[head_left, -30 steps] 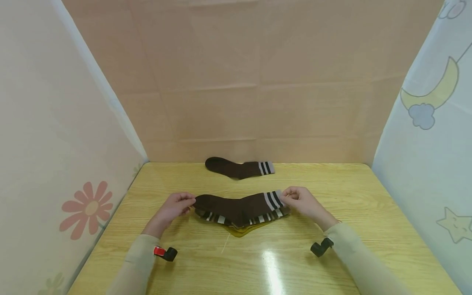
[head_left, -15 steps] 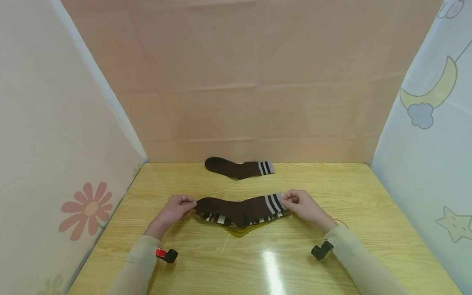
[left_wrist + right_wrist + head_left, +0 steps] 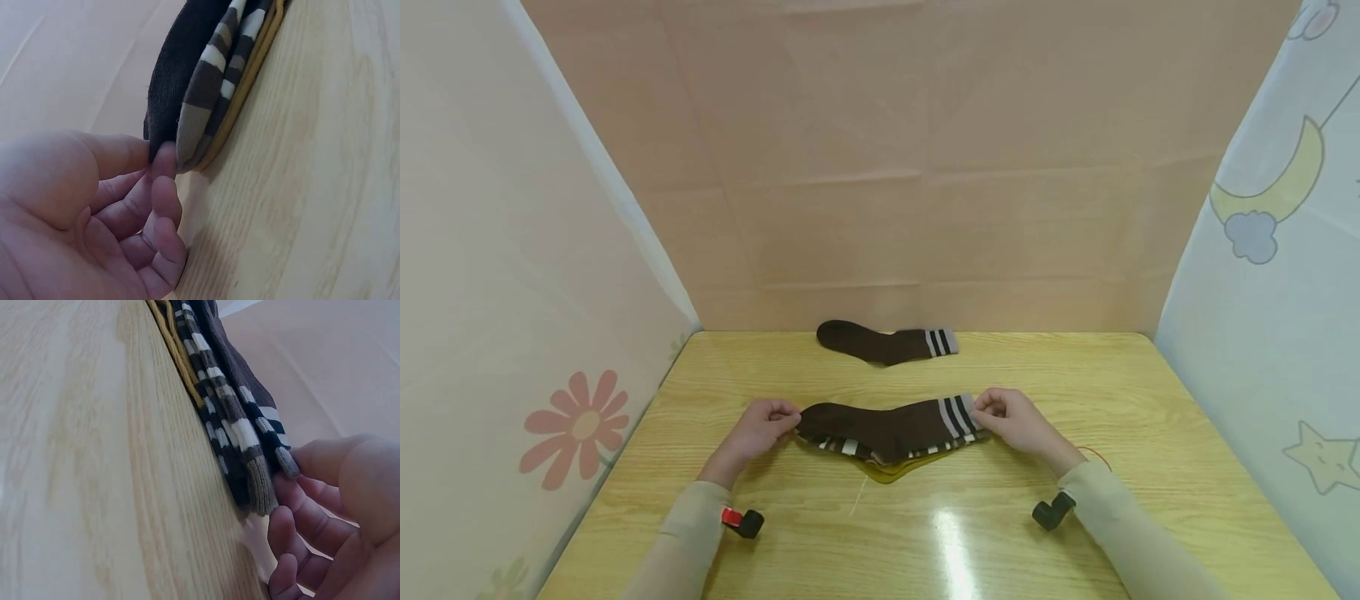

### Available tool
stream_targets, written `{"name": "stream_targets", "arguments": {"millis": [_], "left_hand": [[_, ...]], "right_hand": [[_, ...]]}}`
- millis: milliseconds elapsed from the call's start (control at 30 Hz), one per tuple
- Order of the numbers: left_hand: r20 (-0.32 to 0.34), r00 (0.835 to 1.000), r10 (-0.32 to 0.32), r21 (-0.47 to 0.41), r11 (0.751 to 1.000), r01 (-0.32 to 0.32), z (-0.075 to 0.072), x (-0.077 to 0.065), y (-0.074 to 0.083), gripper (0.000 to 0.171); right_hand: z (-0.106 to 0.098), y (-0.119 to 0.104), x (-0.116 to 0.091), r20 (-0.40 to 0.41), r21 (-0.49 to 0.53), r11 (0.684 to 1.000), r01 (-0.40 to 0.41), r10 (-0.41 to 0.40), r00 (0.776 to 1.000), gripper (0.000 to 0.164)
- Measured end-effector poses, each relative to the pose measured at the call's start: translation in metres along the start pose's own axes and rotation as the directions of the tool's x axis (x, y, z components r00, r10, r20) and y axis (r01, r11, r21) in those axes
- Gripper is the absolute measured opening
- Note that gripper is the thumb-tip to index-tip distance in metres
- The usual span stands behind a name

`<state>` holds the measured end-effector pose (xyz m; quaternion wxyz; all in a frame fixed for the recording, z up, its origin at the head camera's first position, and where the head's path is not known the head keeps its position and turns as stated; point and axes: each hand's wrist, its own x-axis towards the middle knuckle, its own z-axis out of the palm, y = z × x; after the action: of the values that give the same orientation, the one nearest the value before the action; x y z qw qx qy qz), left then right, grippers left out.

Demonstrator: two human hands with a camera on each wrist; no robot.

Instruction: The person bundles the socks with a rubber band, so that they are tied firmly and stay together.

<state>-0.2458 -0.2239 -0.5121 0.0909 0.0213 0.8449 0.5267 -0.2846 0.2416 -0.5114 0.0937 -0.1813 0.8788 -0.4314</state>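
Note:
A dark brown sock (image 3: 857,425) with a striped cuff lies lengthwise on top of a stack of socks in the head view. My left hand (image 3: 765,429) pinches its toe between thumb and index finger. At the other end, my right hand (image 3: 1011,417) pinches the grey cuff. Beneath it show patterned socks (image 3: 206,81) in brown, white and grey, and mustard socks (image 3: 886,477) at the bottom. In the right wrist view the patterned cuffs (image 3: 257,481) sit just below the pinched one.
Another dark brown sock (image 3: 887,346) with a striped cuff lies flat near the back edge of the wooden table (image 3: 820,550). A beige cloth (image 3: 925,208) hangs behind, with printed cloth walls (image 3: 512,250) at both sides. A thin red cord (image 3: 1097,455) lies by the right wrist.
The brown sock has come down slightly toward the near side onto the stack, both hands keeping their pinch. Over the last half second there is hardly any movement.

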Motion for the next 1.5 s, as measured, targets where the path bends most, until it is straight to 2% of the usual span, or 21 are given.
{"name": "stream_targets", "arguments": {"millis": [267, 567, 767, 1167, 1500], "left_hand": [[0.001, 0.999, 0.038, 0.046, 0.998, -0.038, 0.003, 0.0, -0.003, 0.017], [0.014, 1.0, 0.007, 0.123, 0.992, -0.008, 0.004, 0.0, -0.004, 0.015], [0.024, 1.0, 0.003, 0.109, 0.994, -0.006, 0.004, -0.001, -0.005, 0.016], [0.048, 0.999, 0.024, 0.111, 0.993, -0.029, 0.003, 0.0, -0.004, 0.015], [0.051, 0.999, 0.012, 0.075, 0.997, -0.016, 0.003, -0.001, -0.006, 0.012]], "right_hand": [[0.001, -0.002, -0.001, -0.007, -0.036, 0.999, 0.003, -0.003, 1.0, 0.01], [0.001, 0.001, 0.005, 0.004, -0.076, 0.997, -0.005, 0.005, 1.0, 0.012], [0.001, 0.002, 0.008, 0.009, -0.093, 0.995, -0.035, 0.036, 0.999, 0.01], [-0.003, 0.003, 0.011, 0.041, -0.09, 0.996, -0.016, 0.02, 0.999, 0.012], [-0.003, 0.002, 0.012, 0.025, -0.076, 0.996, -0.055, 0.057, 0.998, 0.012]]}}
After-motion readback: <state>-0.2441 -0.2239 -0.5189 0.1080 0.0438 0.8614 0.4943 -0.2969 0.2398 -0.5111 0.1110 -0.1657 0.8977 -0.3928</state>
